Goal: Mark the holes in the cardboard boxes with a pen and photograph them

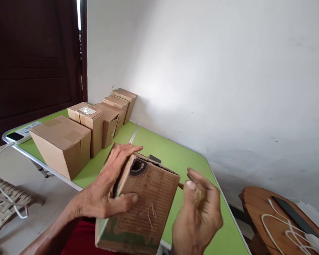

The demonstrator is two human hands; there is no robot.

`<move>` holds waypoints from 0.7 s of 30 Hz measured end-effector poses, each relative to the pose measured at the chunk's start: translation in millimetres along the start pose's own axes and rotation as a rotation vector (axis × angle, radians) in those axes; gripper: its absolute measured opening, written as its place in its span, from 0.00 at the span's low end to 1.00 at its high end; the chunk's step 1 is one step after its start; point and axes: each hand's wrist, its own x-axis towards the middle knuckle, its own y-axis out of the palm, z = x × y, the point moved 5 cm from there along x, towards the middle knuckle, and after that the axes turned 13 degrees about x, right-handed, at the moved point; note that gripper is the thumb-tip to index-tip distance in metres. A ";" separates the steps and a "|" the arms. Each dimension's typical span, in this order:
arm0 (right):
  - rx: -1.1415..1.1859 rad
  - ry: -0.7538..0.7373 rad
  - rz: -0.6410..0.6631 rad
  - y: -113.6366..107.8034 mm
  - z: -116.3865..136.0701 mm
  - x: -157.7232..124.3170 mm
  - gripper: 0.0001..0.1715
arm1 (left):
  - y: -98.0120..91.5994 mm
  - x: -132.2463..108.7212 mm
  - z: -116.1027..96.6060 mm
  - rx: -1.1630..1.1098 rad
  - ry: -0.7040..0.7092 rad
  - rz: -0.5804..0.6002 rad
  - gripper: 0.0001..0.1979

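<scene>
A brown cardboard box (146,202) with a green camouflage print and a dark-ringed hole near its top corner is tilted at the near edge of the table. My left hand (108,191) grips it from the left, thumb across the printed face and fingers over the upper edge. Just right of the box, my right hand (199,209) is raised with fingers curved and apart, nothing visible in it. Its index fingertip is close to the box's right edge; whether it touches, I cannot tell. A small dark flat object (155,158) lies partly hidden behind the box.
On the green folding table (186,152), several cardboard boxes (66,141) stand in a row at the left. A white power strip (23,132) lies at the left end. A wooden stool (257,202) at right bears cables and a dark device. A woven seat (7,205) is lower left.
</scene>
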 end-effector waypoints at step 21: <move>0.129 0.483 0.042 -53.1 -116.2 21.9 0.22 | -6.7 4.2 8.9 -0.108 -0.087 -0.018 0.46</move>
